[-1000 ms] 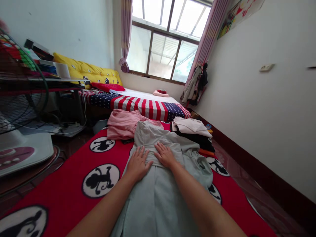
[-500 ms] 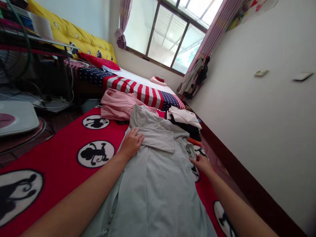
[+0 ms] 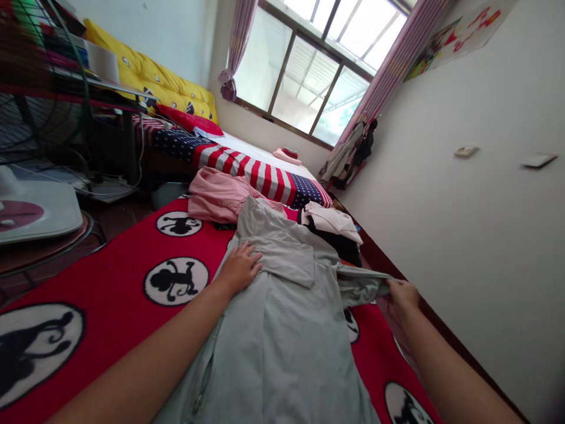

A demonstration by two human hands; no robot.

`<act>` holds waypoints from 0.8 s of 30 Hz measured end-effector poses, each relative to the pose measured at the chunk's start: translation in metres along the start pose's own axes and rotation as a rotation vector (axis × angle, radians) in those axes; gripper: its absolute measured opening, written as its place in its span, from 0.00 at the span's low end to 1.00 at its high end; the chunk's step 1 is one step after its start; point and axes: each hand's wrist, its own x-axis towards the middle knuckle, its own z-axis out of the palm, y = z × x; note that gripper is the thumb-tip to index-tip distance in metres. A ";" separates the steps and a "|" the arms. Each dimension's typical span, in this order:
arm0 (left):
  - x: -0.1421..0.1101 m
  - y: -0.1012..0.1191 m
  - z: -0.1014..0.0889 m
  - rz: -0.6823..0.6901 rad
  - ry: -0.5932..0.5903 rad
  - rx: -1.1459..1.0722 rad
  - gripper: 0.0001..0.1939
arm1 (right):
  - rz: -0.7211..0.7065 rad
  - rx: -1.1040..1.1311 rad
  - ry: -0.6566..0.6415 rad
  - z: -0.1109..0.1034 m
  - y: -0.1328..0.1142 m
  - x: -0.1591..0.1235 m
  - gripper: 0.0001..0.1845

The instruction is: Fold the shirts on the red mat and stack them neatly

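A pale grey-green shirt (image 3: 282,330) lies spread on a red blanket (image 3: 110,294) printed with black monkey figures in white circles. My left hand (image 3: 241,268) rests flat on the shirt's left side, fingers stretched out, beside a sleeve folded across the chest. My right hand (image 3: 401,294) is closed on the end of the shirt's right sleeve (image 3: 359,284) and holds it pulled out to the right, off the blanket's edge.
A pink garment (image 3: 216,197) lies beyond the shirt. A stack of folded white and black clothes (image 3: 333,227) sits at the right. Behind is a bed with a flag-pattern cover (image 3: 260,174). A fan base (image 3: 35,206) and cables stand at left; a wall runs close on the right.
My right hand left the shirt's middle, reached to its right edge, took hold of the sleeve and drew it outward. My left hand slid to the left side and stayed flat.
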 end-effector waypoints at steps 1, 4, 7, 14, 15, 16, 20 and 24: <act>0.000 0.000 -0.001 -0.001 0.000 -0.007 0.20 | 0.001 -0.056 0.070 -0.010 -0.005 0.007 0.11; -0.001 0.001 -0.003 -0.008 0.008 -0.040 0.20 | 0.011 -0.144 0.199 -0.033 -0.021 0.018 0.15; 0.000 0.002 -0.004 -0.026 0.029 -0.106 0.19 | -0.022 -0.174 0.267 -0.037 -0.044 0.019 0.14; 0.006 -0.007 -0.006 -0.142 0.254 -0.756 0.22 | -0.626 0.086 0.377 0.013 -0.165 -0.039 0.16; 0.006 -0.010 -0.008 -0.201 0.303 -0.919 0.24 | -0.832 0.124 0.314 0.023 -0.186 -0.059 0.15; 0.006 -0.013 -0.011 -0.278 0.343 -1.091 0.26 | -1.049 0.152 0.222 0.032 -0.205 -0.081 0.14; 0.004 -0.029 -0.026 -0.623 0.499 -1.761 0.31 | -1.528 0.122 -0.081 0.065 -0.227 -0.176 0.17; 0.001 -0.039 -0.043 -0.762 0.669 -2.139 0.24 | -1.420 0.089 -0.201 0.097 -0.168 -0.221 0.17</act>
